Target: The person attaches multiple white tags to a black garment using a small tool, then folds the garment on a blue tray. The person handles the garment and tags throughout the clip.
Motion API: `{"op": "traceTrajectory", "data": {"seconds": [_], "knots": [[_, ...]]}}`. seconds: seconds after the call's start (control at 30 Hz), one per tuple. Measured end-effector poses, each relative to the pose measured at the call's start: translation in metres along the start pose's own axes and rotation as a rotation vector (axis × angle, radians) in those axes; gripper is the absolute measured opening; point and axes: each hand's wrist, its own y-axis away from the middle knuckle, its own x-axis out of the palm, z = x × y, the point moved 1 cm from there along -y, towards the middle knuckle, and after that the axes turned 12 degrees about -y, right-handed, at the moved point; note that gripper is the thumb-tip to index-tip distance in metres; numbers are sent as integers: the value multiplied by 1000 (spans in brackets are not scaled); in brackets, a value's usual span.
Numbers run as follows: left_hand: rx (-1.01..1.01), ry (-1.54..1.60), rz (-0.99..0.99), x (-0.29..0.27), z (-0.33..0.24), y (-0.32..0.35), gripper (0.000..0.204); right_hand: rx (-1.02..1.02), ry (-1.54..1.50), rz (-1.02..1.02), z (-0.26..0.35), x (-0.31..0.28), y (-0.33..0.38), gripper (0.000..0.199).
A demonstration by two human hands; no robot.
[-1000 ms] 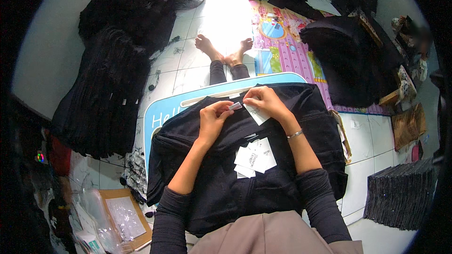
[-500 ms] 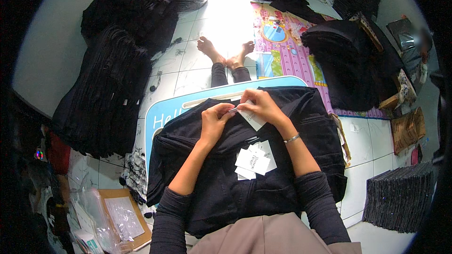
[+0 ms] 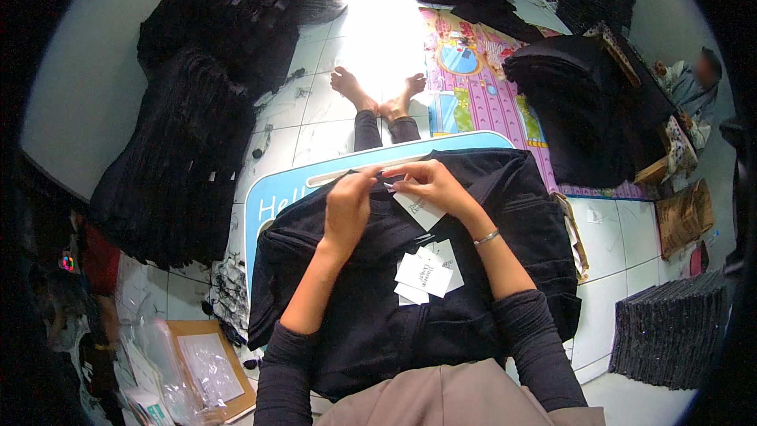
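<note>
A black garment (image 3: 359,331) lies spread over a blue low table (image 3: 266,183) in front of me. My right hand (image 3: 432,187), with a bracelet on its wrist, pinches a white hang tag (image 3: 418,210) at the garment's far edge. My left hand (image 3: 347,209) is closed, its fingertips meeting the right ones near the top of that tag. What the left fingers grip is too small to make out. On the middle of the garment rests a small heap of white tags (image 3: 426,272), nearer me than both hands.
Tall piles of black garments (image 3: 169,166) stand at the left, with another black stack (image 3: 572,110) at the right on a colourful mat (image 3: 477,102). A neat dark stack (image 3: 670,331) sits lower right. Plastic-wrapped packets (image 3: 205,363) lie lower left. A person (image 3: 690,91) is at the right edge.
My left hand has turned and risen slightly, its back now showing more. The right hand's fingers have stretched toward it, and the tag hangs a little lower and further left.
</note>
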Motion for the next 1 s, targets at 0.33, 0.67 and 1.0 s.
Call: {"op": "traceTrajectory", "data": {"seconds": [0.33, 0.67, 1.0], "knots": [[148, 99, -67, 12, -13, 4, 39, -9, 125, -70, 3, 6, 3, 19], [-22, 260, 113, 16, -23, 6, 21, 0, -7, -195, -16, 0, 0, 19], [-304, 539, 309, 38, -2, 7, 11, -153, -139, -338, -5, 5, 3, 15]]}}
